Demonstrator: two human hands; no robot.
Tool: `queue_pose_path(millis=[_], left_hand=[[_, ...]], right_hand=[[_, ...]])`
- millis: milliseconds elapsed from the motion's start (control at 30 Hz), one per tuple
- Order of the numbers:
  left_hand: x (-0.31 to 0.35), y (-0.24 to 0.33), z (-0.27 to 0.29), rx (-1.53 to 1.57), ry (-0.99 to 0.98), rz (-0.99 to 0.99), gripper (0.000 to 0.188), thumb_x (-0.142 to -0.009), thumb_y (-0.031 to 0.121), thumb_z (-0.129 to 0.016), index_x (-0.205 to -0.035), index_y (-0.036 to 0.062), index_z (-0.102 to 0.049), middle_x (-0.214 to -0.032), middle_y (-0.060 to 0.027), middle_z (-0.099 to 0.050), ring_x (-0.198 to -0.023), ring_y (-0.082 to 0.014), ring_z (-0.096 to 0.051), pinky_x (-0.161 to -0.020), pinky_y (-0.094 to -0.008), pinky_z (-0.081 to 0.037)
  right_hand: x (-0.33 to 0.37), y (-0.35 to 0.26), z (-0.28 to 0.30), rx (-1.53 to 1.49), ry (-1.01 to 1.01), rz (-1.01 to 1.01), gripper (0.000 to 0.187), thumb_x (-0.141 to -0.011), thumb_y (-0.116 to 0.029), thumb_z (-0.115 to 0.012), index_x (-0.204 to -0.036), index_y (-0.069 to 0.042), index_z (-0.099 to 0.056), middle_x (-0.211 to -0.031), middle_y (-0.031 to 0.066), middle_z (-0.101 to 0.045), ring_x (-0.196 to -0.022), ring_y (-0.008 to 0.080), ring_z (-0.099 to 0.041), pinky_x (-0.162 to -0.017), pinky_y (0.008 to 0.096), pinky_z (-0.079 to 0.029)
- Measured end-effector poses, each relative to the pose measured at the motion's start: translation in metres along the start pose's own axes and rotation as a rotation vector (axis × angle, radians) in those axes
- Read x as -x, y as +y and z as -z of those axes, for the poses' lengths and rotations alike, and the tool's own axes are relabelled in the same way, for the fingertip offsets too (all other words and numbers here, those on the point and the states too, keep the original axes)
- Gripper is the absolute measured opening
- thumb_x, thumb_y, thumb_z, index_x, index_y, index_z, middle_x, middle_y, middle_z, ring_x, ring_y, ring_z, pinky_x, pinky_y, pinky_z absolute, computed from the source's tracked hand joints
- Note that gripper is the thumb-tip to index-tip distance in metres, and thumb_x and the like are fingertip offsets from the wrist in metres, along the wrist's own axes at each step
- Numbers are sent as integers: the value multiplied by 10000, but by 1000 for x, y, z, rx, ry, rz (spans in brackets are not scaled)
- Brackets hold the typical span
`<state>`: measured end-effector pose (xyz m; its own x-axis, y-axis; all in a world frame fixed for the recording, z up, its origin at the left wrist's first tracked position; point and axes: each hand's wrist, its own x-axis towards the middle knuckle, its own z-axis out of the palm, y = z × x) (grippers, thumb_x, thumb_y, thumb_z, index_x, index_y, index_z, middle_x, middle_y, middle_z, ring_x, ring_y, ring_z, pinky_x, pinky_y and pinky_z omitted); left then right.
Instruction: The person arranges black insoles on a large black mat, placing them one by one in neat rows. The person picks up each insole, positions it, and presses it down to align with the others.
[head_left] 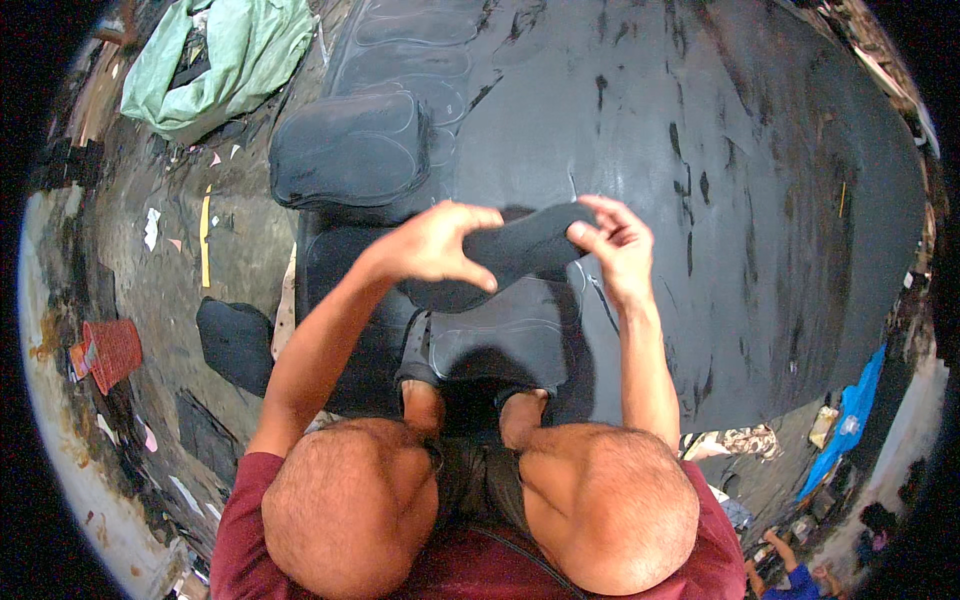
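Note:
A black, shoe-sole-shaped piece [530, 243] is held up between my two hands above a black sheet [640, 130]. My left hand [437, 245] grips its left part, with the thumb on the near edge and the fingers at the far side. At the other end, my right hand [618, 243] pinches the tip between thumb and fingers. Below the piece, near my feet, lies black material [500, 345] with pale curved outlines. A thick stack of black sole-shaped pieces [345, 150] stands beyond my left hand, on the sheet's left edge.
Pale sole outlines run along the sheet's far left. A green sack [225, 75] lies on the floor at far left. Another black stack [235, 340], a red basket [112, 355] and a yellow strip [206, 235] are nearer. Blue material [848, 420] and another person [795, 580] are at right.

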<state>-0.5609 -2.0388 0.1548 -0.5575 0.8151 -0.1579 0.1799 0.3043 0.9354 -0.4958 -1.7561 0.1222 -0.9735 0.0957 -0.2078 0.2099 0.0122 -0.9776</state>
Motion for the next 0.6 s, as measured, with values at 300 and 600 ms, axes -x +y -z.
queue_pose_path(millis=[300,600], left_hand=[[4,-119,-37,825,813,671,599,-824,155,-818,-1264,-121,-520,-1003,-144,-694,-759,-203,-696,-628,-313,-591],[-7,-132,-62,269,877,686,451,-769,236,-864,-1069,-67,-719,-903,-151,-748,-653,-134,-692,-517,-255,-553]], right_hand=[[-34,90,20,-41,218,-177,539,-779,39,-784,-1281,-49,-611,-1040,65,-701,-893,122,-653,-798,261,-529],[-30,122,27,70,262,-176,448,-794,12,-781,-1221,-40,-656,-1059,84,-706,-925,137,-664,-817,270,-536]])
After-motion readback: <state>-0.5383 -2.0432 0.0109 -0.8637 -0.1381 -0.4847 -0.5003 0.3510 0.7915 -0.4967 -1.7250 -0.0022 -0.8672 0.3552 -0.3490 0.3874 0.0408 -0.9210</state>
